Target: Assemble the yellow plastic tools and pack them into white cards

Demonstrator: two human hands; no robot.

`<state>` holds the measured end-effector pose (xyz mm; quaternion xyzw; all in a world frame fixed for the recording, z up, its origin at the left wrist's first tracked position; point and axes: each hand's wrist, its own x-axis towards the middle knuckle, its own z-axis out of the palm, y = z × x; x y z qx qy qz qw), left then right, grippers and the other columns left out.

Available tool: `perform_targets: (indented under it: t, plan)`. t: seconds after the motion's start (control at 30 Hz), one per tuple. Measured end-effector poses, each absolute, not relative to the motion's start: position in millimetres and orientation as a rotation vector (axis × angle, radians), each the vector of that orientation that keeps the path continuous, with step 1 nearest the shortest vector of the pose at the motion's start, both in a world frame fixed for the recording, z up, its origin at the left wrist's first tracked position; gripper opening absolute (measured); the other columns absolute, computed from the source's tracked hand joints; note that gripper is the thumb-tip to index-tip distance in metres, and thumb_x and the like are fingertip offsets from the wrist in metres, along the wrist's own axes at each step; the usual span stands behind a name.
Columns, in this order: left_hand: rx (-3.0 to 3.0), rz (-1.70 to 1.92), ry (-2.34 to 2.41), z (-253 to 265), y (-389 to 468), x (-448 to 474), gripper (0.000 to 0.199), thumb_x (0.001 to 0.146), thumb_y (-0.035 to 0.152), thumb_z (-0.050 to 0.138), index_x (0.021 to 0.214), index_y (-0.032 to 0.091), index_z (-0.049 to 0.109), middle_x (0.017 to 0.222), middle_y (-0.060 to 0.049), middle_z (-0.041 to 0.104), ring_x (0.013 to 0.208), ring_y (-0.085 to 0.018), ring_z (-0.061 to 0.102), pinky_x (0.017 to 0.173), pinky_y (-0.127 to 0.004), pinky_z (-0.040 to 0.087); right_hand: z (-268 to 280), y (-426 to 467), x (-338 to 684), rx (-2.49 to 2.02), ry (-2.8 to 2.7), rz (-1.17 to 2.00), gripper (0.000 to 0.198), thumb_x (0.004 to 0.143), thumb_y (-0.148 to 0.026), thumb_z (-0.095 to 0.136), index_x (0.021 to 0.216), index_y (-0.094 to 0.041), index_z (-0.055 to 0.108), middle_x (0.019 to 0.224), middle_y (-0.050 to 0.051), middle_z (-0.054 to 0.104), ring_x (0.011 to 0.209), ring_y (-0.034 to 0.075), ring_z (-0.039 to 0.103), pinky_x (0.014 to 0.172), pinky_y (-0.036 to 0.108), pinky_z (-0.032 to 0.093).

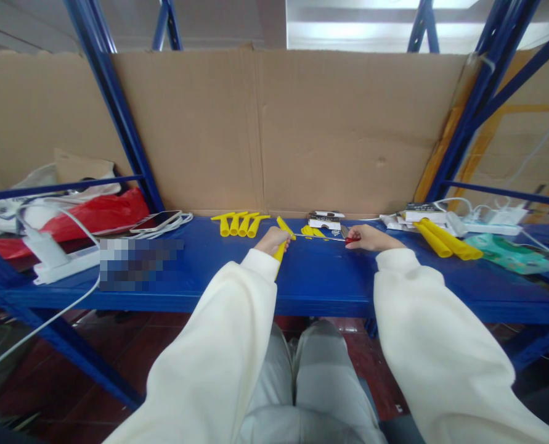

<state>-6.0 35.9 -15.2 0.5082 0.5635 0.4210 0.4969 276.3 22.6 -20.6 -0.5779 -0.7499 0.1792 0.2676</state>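
My left hand (273, 240) is closed around a yellow plastic tube-like piece (280, 253), whose upper end shows above the fingers. In my right hand (365, 237) is a screwdriver (349, 240) with a red handle. Its thin shaft runs left across the desk, with the far end at the yellow piece by my left fingers. Beyond the shaft lie small yellow parts (312, 232), too small to make out well. Several similar yellow pieces (239, 225) stand in a row left of my left hand.
A small black-and-white box (325, 219) sits against the cardboard wall (302, 123). On the right are two yellow tubes (447, 239), a green packet (509, 253) and a power strip (493, 225). A phone (156, 221), red bag (103, 216) and another power strip (66, 265) occupy the left.
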Motion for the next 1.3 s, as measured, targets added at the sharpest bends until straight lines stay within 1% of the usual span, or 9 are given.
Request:
perform_targets:
  t: [0.37, 0.5, 0.6, 0.73, 0.83, 0.93, 1.07, 1.2, 1.3]
  plan:
    - [1.317, 0.984, 1.444, -10, 28, -4, 0.029, 0.079, -0.003, 0.060, 0.059, 0.016, 0.053, 0.039, 0.004, 0.043, 0.037, -0.009, 0.042, 0.039, -0.020, 0.032, -20, 24, 276, -1.583, -2.033, 0.440, 0.021, 0.063, -0.024, 0.079, 0.068, -0.022, 0.059, 0.067, 0.000, 0.066, 0.065, 0.017, 0.060, 0.064, 0.028, 0.047]
    - [1.356, 0.975, 1.476, -5, 21, -2, 0.035, 0.082, -0.005, 0.055, 0.056, 0.017, 0.049, 0.037, 0.004, 0.041, 0.036, -0.008, 0.039, 0.038, -0.019, 0.032, -22, 25, 277, -1.581, -2.055, 0.428, 0.023, 0.063, -0.028, 0.080, 0.069, -0.022, 0.059, 0.068, 0.000, 0.067, 0.066, 0.017, 0.061, 0.064, 0.028, 0.047]
    - [1.395, 0.961, 1.516, -2, 17, -1, 0.034, 0.082, -0.004, 0.054, 0.056, 0.017, 0.049, 0.037, 0.005, 0.041, 0.037, -0.008, 0.040, 0.039, -0.019, 0.031, -24, 28, 279, -1.558, -2.080, 0.412, 0.026, 0.063, -0.034, 0.081, 0.069, -0.022, 0.059, 0.069, 0.001, 0.067, 0.068, 0.018, 0.062, 0.065, 0.029, 0.048]
    - [1.440, 0.939, 1.568, -2, 16, 0, 0.032, 0.081, -0.003, 0.056, 0.055, 0.016, 0.050, 0.040, 0.005, 0.043, 0.039, -0.008, 0.042, 0.043, -0.020, 0.037, -26, 33, 282, -1.512, -2.121, 0.374, 0.029, 0.063, -0.040, 0.080, 0.069, -0.022, 0.059, 0.069, 0.001, 0.067, 0.069, 0.019, 0.063, 0.064, 0.030, 0.049]
    - [1.479, 0.918, 1.594, -4, 18, 0, 0.029, 0.081, -0.001, 0.057, 0.056, 0.015, 0.053, 0.040, 0.004, 0.044, 0.041, -0.009, 0.045, 0.047, -0.022, 0.041, -28, 36, 282, -1.497, -2.129, 0.374, 0.029, 0.063, -0.041, 0.079, 0.068, -0.022, 0.058, 0.069, 0.001, 0.067, 0.069, 0.020, 0.063, 0.064, 0.030, 0.049]
    - [1.511, 0.896, 1.613, -5, 20, -1, 0.025, 0.082, 0.001, 0.057, 0.060, 0.013, 0.057, 0.041, 0.004, 0.044, 0.041, -0.010, 0.046, 0.047, -0.022, 0.042, -29, 37, 281, -1.487, -2.147, 0.394, 0.029, 0.064, -0.042, 0.078, 0.067, -0.022, 0.058, 0.069, 0.002, 0.067, 0.071, 0.021, 0.063, 0.066, 0.031, 0.050]
    - [1.552, 0.877, 1.648, -5, 22, -3, 0.019, 0.083, 0.001, 0.057, 0.067, 0.011, 0.062, 0.042, 0.004, 0.046, 0.040, -0.009, 0.047, 0.046, -0.021, 0.043, -25, 34, 279, -1.479, -2.181, 0.405, 0.030, 0.068, -0.047, 0.076, 0.070, -0.021, 0.063, 0.071, 0.003, 0.069, 0.070, 0.020, 0.063, 0.066, 0.031, 0.050]
    - [1.618, 0.844, 1.706, -6, 25, -4, 0.009, 0.082, 0.002, 0.060, 0.077, 0.007, 0.066, 0.048, 0.002, 0.053, 0.042, -0.010, 0.052, 0.048, -0.020, 0.045, -20, 28, 276, -1.496, -2.231, 0.504, 0.035, 0.074, -0.054, 0.071, 0.074, -0.019, 0.067, 0.066, 0.003, 0.067, 0.061, 0.017, 0.060, 0.060, 0.029, 0.049]
    - [1.672, 0.816, 1.757, -9, 30, -5, 0.009, 0.083, 0.003, 0.059, 0.084, 0.005, 0.068, 0.055, -0.002, 0.061, 0.045, -0.011, 0.057, 0.050, -0.021, 0.047, -19, 24, 272, -1.508, -2.213, 0.599, 0.040, 0.075, -0.058, 0.071, 0.076, -0.018, 0.067, 0.066, 0.004, 0.067, 0.057, 0.016, 0.058, 0.057, 0.029, 0.049]
